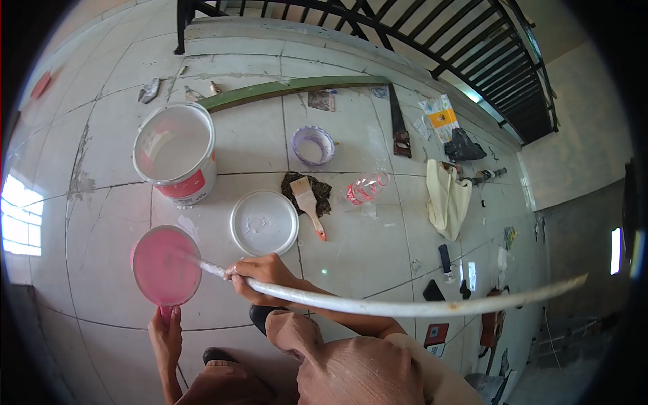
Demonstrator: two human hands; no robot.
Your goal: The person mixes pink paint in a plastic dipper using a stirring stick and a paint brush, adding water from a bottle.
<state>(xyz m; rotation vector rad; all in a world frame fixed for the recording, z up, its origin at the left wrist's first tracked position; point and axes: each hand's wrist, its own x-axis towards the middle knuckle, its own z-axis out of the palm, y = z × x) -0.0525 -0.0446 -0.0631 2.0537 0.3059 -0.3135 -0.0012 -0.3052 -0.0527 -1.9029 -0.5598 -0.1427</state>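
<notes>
Pink dipper (166,229) is being steadied, left hand (164,334) clenching its handle, while the right hand (264,272) is gripping the long stick (405,308), its tip dipping into the paint.

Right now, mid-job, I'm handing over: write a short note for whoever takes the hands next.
Left hand grips the handle of the pink dipper, which holds pink paint.
Right hand grips the long white stick, its tip in that paint.
Done: white bucket open, its lid on the floor beside it.
Left: brush lies untouched on a rag, so probably no painting yet.
</notes>
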